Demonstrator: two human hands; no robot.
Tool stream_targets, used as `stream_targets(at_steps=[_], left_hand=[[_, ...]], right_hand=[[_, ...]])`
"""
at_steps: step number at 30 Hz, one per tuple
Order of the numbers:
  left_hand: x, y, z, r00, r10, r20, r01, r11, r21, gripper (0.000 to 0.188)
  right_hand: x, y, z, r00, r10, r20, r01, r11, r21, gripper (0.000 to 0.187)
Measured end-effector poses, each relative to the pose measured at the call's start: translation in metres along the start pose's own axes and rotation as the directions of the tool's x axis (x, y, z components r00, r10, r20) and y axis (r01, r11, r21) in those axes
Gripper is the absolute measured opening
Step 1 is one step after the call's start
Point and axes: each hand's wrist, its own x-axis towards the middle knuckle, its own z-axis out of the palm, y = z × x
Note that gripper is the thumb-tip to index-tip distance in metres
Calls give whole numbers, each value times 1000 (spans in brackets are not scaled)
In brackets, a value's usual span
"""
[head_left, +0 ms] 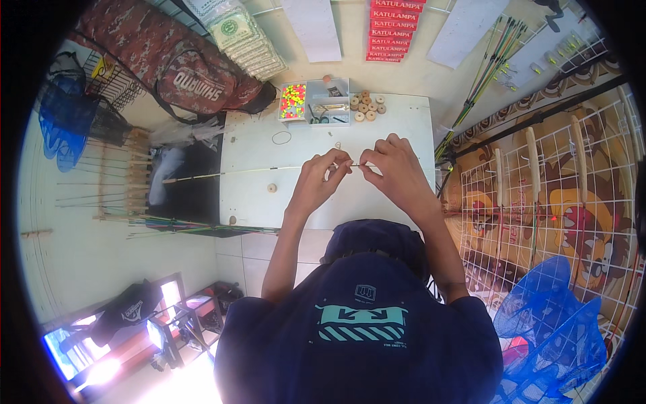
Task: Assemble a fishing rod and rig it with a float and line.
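A thin, pale fishing rod (pixel 259 169) runs across the white table from the left up to my hands. My left hand (pixel 317 180) is closed in a pinch on the rod near its right end. Facing it, my right hand (pixel 398 174) pinches the same line, thumb against fingertips. A short dark stretch shows in the small gap between the two hands. Whether it is part of the rod or a thread is too small to tell. Just beyond my left fingertips lies a small tan loop (pixel 338 145).
On the white table (pixel 404 209) stand a divided tray (pixel 330 123) with bright beads, a cluster of cork rings (pixel 367 106) and one loose cork ring (pixel 272 188). A thin dark loop (pixel 281 138) lies at left. Rods (pixel 481 84) lean at right beside a white wire grid (pixel 515 175).
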Motion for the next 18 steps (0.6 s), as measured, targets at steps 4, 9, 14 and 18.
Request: stream_targets(at_steps=[4,9,14,18], left_hand=[[2,-11,9,999,-17,-35,14,996,-91,11],[0,-21,14,997,-82,-2,81,984,-162,12],[-1,-34,24,987,-153,-54,137,964,-226,13],[-1,-45,30,981,27,-193,-38,998,-50,10]], right_hand=[[-6,9,1,991,-35,-128,34,999,-11,7],[-14,21,17,989,-19,-149,38,992,124,9],[-18,24,35,992,-58,-111,64,996,59,7],[-19,20,46,998,-57,-35,56,998,-25,9]])
